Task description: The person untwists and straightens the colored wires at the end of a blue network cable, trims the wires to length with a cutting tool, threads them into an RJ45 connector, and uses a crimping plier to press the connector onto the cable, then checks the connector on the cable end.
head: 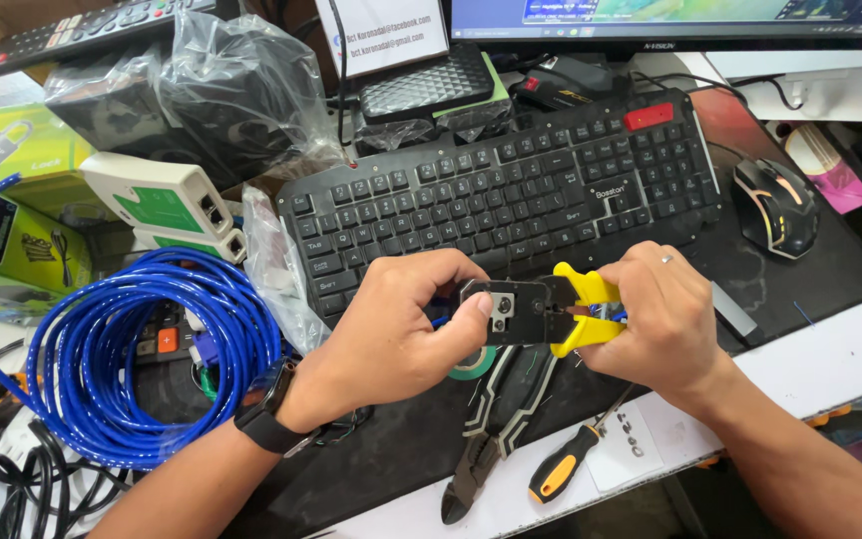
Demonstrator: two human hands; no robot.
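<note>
Yellow-handled crimping tool gripped by both, left hand on head, right hand squeezing handles

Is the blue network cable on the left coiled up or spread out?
Coiled. The blue cable lies in stacked round loops left of the keyboard, with one loose strand arcing up toward the left edge.

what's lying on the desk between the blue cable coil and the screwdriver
In the head view, black-handled pliers lie between the blue cable coil and the screwdriver, beside the screwdriver. The left hand's wrist also crosses that stretch.
</note>
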